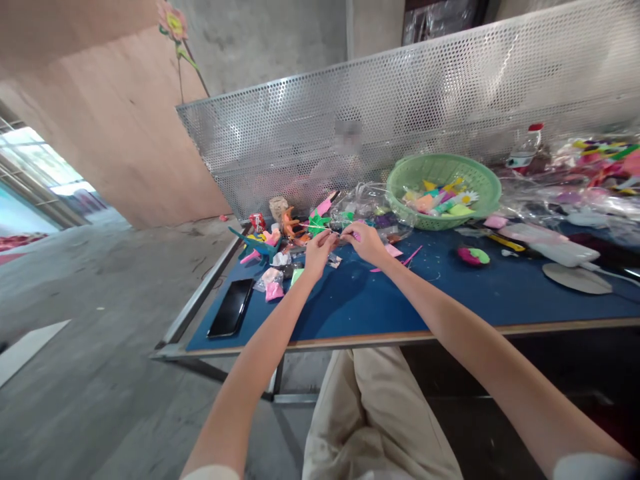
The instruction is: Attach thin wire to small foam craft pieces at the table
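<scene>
Over the blue tabletop (345, 307), my left hand (321, 251) and my right hand (365, 243) are close together with fingertips pinched. A thin, pale strand shows near my left fingertips; what the pinched fingers hold is too small to name. Just behind the left hand is a green spiky piece (319, 223), with an orange spiky piece (291, 225) to its left. Pink strips (411, 257) lie beneath my right wrist. Small pink lumps in clear wrap (273, 288) rest left of my left forearm.
A black phone (231, 308) lies at the table's left front. Behind on the right stands a green basket (443, 217) of colourful pieces, near a bottle (526, 150). A white device (550, 243) with a cable lies at right. A perforated metal panel (280, 140) borders the back.
</scene>
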Demonstrator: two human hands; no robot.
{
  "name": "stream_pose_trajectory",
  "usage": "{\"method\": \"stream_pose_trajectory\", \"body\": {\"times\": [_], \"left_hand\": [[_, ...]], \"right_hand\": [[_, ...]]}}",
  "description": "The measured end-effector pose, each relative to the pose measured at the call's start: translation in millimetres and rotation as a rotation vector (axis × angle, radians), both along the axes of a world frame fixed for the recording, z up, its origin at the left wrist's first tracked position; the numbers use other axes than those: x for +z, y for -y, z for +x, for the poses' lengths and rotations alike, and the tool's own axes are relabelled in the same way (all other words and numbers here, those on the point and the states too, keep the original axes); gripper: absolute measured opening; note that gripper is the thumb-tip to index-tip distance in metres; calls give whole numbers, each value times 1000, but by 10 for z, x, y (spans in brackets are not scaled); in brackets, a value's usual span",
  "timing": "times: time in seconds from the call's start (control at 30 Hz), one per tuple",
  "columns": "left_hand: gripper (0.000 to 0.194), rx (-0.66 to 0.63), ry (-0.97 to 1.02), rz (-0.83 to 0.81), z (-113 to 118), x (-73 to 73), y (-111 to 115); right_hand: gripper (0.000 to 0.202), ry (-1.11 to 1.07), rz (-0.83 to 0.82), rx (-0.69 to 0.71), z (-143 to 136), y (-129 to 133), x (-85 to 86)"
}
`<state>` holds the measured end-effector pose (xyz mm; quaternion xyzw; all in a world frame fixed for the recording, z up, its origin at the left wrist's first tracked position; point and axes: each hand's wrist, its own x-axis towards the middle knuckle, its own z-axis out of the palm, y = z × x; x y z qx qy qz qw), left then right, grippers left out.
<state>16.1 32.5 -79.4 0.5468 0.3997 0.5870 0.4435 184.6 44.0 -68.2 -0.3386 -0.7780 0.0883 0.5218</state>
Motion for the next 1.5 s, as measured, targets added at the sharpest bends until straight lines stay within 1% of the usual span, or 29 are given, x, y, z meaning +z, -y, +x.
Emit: {"method": "stream_pose_trajectory", "body": {"times": [0.07, 0.1, 0.3, 0.53, 0.67, 0.77, 0.9, 1.0, 1.1, 1.17, 1.27, 1.33, 1.37, 1.4, 1.5], "left_hand": [[35, 2, 1, -42, 7, -18, -3], [34, 10, -19, -38, 7, -27, -6], [34, 126, -206, 114, 10, -40, -10], [35, 75, -218, 134, 17, -52, -31], [34, 67, -240, 209, 12, -84, -64], [36, 66, -207, 242, 8, -84, -54], [34, 15, -152, 251, 8, -44, 9], [36, -15, -57, 212, 10, -28, 42], [47, -71, 93, 142, 6, -39, 41], [51, -80, 159, 103, 3, -43, 36], [47, -71, 165, 80, 12, -24, 48], [44, -87, 140, 88, 27, -1, 71], [42, -79, 107, 96, 35, 10, 86], [39, -40, 52, 106, 42, 20, 101], [30, 175, -192, 162, 52, 48, 148]], "right_hand": [[18, 15, 29, -43, 7, -17, -21], [18, 32, 44, -58, 11, -26, -32], [18, 125, 114, -68, 5, -49, -53], [20, 186, 142, -42, -28, -13, -18], [22, 232, 165, -40, -36, -21, -22], [24, 253, 183, -34, -41, -33, -39], [25, 268, 220, -49, -43, -49, -62], [23, 263, 248, -58, -38, -55, -64], [23, 265, 253, -76, -36, -52, -55], [23, 273, 262, -91, -38, -46, -48], [22, 277, 285, -114, -36, -41, -39], [22, 266, 299, -146, -26, -43, -33], [22, 262, 304, -169, -17, -46, -29], [22, 263, 310, -197, -7, -49, -25], [27, 313, 337, -289, 20, -52, -12]]}}
